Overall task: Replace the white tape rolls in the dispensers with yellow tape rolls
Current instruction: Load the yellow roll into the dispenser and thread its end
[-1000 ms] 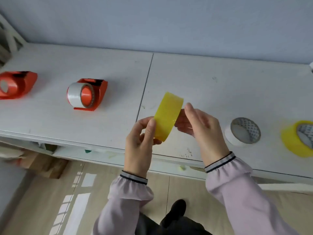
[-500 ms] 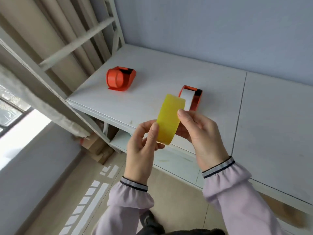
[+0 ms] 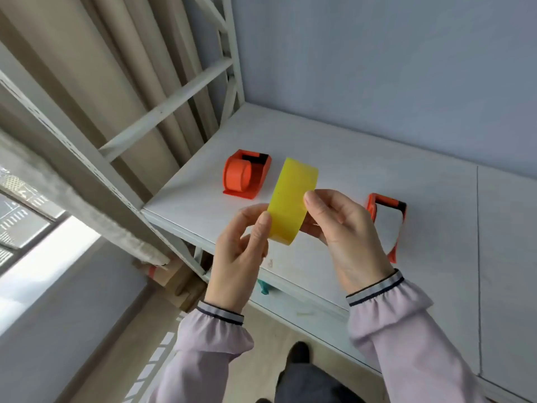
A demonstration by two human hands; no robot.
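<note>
You hold the yellow tape roll [image 3: 292, 202] up in front of you with both hands, above the front edge of the white desk [image 3: 363, 181]. Your left hand [image 3: 238, 251] grasps it from the left, the thumb laid against the roll's outer band near its lower part and the other fingers curled behind it. Your right hand [image 3: 340, 228] grasps it from the right, the thumb tip pressed on the band's right edge and the fingers tucked behind the roll. The roll stands nearly on edge, tilted a little to the right at the top, so you see its broad yellow band and not its core.

On the desk behind the roll, toward the far left corner, sits an orange dispenser [image 3: 247, 174] with an orange hub and no tape visible on it. To the right, partly hidden behind your right hand, lies a second orange dispenser [image 3: 388, 216] with white tape showing inside its frame. The two dispensers are well apart, with the roll between them in the view.

Both your wrists wear pale lilac sleeves with dark-striped cuffs. A white metal rack frame [image 3: 162, 109] rises at the desk's left end, with beige curtains behind it, and a pale blue wall runs behind the desk.
</note>
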